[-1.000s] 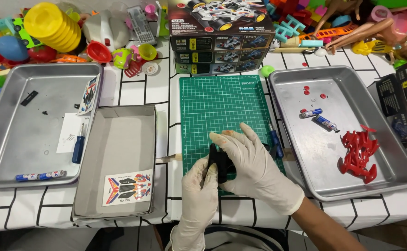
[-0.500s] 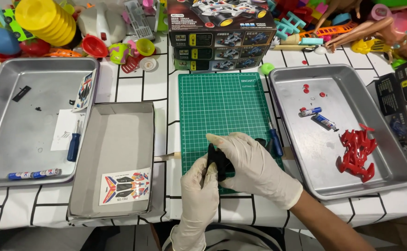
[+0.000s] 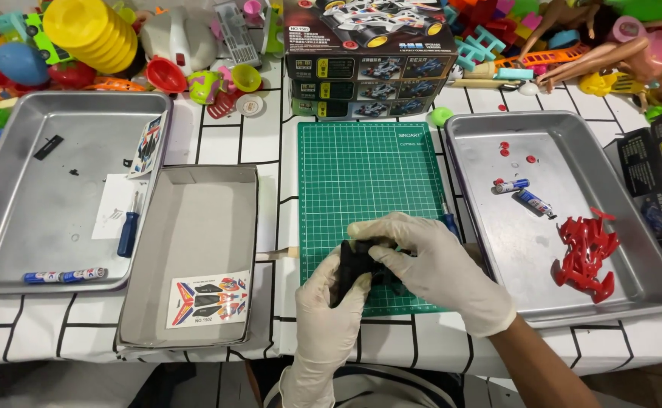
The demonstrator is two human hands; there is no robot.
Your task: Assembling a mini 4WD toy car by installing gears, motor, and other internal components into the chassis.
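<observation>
From the head camera, the gloved left hand (image 3: 329, 302) and the gloved right hand (image 3: 429, 264) both clasp a small black plastic part (image 3: 355, 266) over the near edge of the green cutting mat (image 3: 365, 181) on the table (image 3: 270, 159). To the right, a metal tray (image 3: 633, 227) holds a red plastic piece (image 3: 586, 255). To the left, a grey box lid (image 3: 195, 227) holds a sticker sheet (image 3: 208, 299).
</observation>
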